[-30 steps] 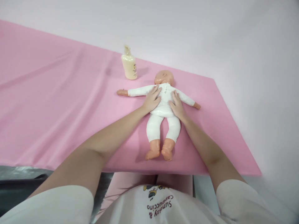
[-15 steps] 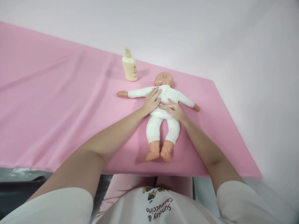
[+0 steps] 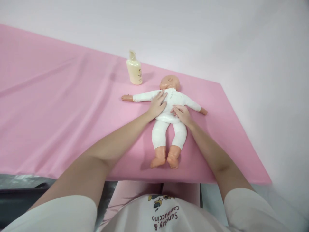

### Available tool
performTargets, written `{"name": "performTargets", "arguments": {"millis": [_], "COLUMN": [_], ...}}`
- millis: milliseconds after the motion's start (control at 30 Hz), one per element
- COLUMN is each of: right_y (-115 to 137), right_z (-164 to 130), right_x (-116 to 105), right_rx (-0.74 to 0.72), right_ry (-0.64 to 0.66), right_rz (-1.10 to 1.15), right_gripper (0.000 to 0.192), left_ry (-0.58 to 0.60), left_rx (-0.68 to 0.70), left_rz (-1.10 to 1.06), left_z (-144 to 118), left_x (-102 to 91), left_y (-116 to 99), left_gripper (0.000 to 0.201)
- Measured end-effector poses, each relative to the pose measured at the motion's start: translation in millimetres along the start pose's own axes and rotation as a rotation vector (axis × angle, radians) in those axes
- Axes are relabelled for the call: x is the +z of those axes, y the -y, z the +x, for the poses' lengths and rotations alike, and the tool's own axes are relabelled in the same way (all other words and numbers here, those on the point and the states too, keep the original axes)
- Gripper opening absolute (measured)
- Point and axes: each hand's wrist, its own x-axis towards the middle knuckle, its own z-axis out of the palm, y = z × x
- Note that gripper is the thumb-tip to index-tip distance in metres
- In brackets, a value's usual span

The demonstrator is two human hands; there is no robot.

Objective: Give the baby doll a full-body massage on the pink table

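hands both resting flat on plastic baby doll in white cloth suit (image 3: 169,106), lying face-up on pink cloth-covered table (image 3: 60,112). left hand (image 3: 157,104) is lying open-palmed on the chest, right hand (image 3: 181,114) is curling fingers on the belly, gripping nothing. cream plastic pump bottle (image 3: 134,69) is standing near the doll's head.

bright, even, soft light; faint shadows; sharp focus; wide-angle bending at edges

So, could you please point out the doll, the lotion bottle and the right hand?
doll (image 3: 179,129): head view, on its white trouser leg.
lotion bottle (image 3: 134,71): head view, middle of the cream body.
right hand (image 3: 181,114): head view, back of the hand.
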Motion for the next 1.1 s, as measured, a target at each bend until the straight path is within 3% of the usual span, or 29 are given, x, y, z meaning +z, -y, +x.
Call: {"name": "performTargets", "arguments": {"millis": [167, 300, 533, 833, 1100], "right_y": [-1, -7, -10, -24, -43], "right_z": [4, 7, 9, 13, 15], "right_x": [-5, -8, -5, -10, -10], "right_rx": [-0.281, -0.358, -0.221, -0.097, 0.114], "right_ry": [0.127, 0.216, 0.252, 0.127, -0.037], "right_rz": [-0.201, -0.335, -0.389, -0.392, -0.322], "right_gripper": [0.026, 0.028, 0.038, 0.051, 0.067], "left_ry": [0.001, -0.007, -0.019, -0.01, 0.0], "left_rx": [0.005, 0.014, 0.015, 0.015, 0.004], "left_rz": [0.004, 0.012, 0.012, 0.006, -0.011], "left_z": [0, 0, 1, 1, 0], "left_x": [-0.2, -0.2, 1.8, 1.6, -0.2], "left_y": [0, -1, 0, 2, 0], "left_gripper": [0.055, 0.054, 0.05, 0.052, 0.053]}}
